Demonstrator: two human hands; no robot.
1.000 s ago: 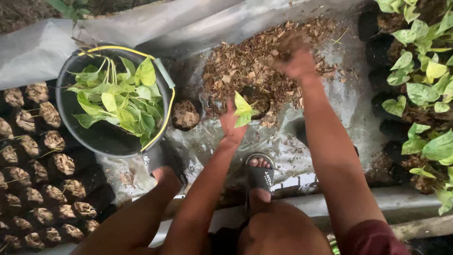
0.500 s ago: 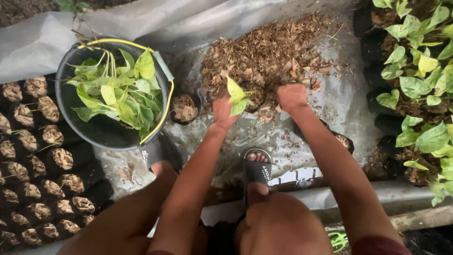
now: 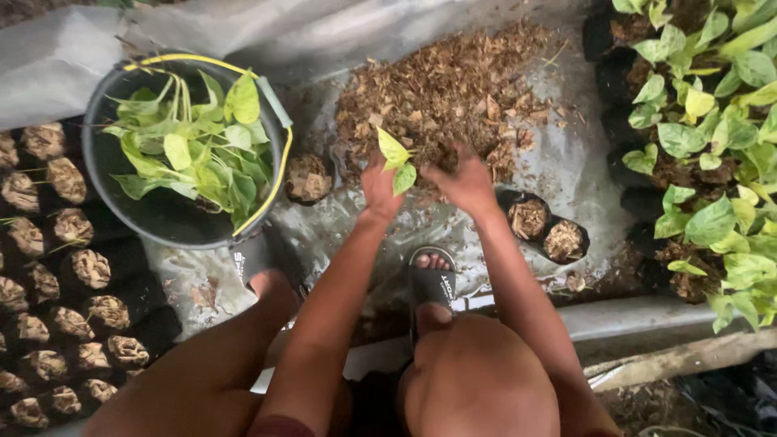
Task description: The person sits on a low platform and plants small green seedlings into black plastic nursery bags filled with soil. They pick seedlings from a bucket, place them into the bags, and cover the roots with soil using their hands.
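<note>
Husk pile at 12 o'clock on the plastic sheet; bucket of cuttings at 10 o'clock; planted bags at 3 o'clock; filled bags at 8 o'clock.

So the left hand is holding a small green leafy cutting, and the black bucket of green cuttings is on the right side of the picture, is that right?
Not quite. The black round bucket of green cuttings stands on the left side of the picture, as the head view shows. The left hand does hold the small green leafy cutting.

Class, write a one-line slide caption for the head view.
Left hand holds a leafy cutting beside the right hand over coconut husk mulch.
</note>
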